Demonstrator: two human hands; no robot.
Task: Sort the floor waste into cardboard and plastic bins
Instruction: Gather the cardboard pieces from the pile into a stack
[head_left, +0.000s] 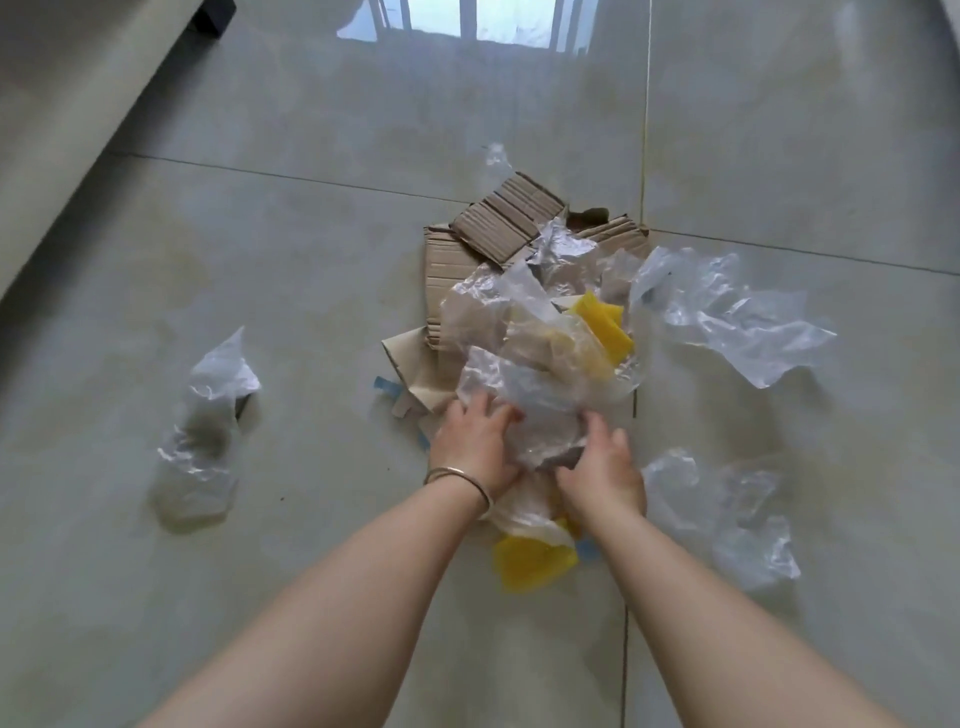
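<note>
Left hand and right hand both grasp crumpled clear plastic film atop brown corrugated cardboard pile. Risk: lifting film drags yellow plastic strip along.

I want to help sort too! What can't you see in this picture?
Head view only:
- The bins: none in frame.
- Cardboard pieces: lower parts hidden under clear plastic.
- Left hand and right hand: fingers partly buried in the plastic.
- Yellow piece: top hidden by plastic and wrists.
</note>
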